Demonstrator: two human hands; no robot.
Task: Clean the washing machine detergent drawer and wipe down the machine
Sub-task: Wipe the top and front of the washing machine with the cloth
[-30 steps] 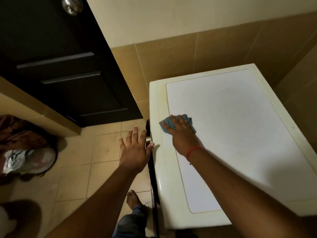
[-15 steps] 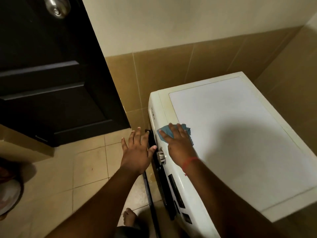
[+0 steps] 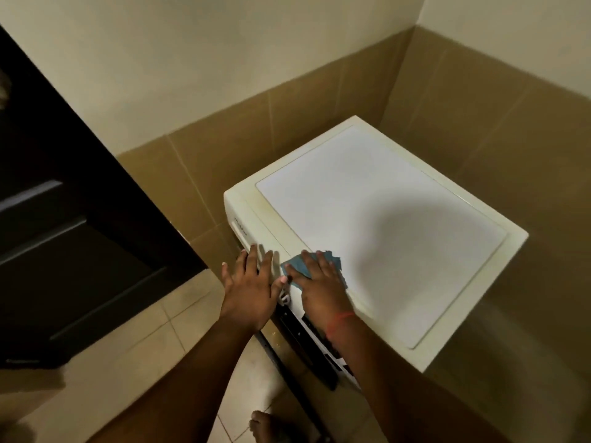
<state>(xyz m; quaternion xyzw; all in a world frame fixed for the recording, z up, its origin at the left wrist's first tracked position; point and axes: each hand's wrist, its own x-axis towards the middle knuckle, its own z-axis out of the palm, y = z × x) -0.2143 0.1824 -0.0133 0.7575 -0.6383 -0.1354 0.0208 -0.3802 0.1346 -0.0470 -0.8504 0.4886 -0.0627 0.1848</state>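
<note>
Blue cloth [image 3: 311, 266]: lies on washing machine [image 3: 383, 238] top near its front-left edge; flat beneath right hand [image 3: 319, 287], fingers straight
Left hand [image 3: 251, 284]: open, spread at the front edge
Detergent drawer: not discernible
Technique: likely overlapping strokes; even pressure; cover the yellowed rim

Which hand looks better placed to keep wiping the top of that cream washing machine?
Probably the right hand: it presses the crumpled blue cloth flat on the front edge of the cream washing machine. The left hand holds no cloth; its spread fingers lie at the machine's front corner.
</note>
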